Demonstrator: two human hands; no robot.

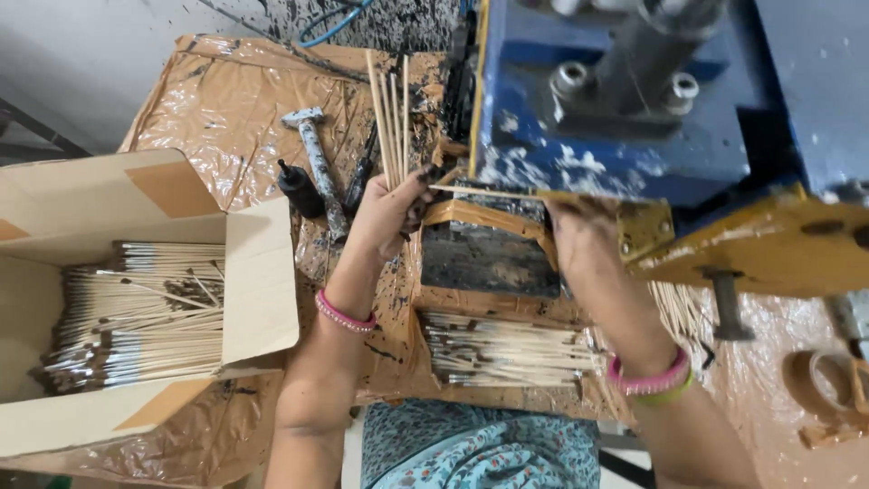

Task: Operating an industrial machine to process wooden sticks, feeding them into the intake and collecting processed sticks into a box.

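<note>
**Feeding thin sticks at the blue press**

The left hand (391,210) has its fingers pressed around a small fan of bare bamboo sticks (389,118), which point away from the person. The right hand (579,237) pinches one single stick (484,192) and holds it level in front of the blue machine (625,118). Below, a pile of coated sticks (507,349) lies on the bench (226,100), and a cardboard box (127,290) on the left holds many more. A hammer (317,163) lies near. I judge the single stick may snap or enter crooked if the pinch tilts; the loose fan may slip, because the dark paste makes the fingers slippery.
</note>
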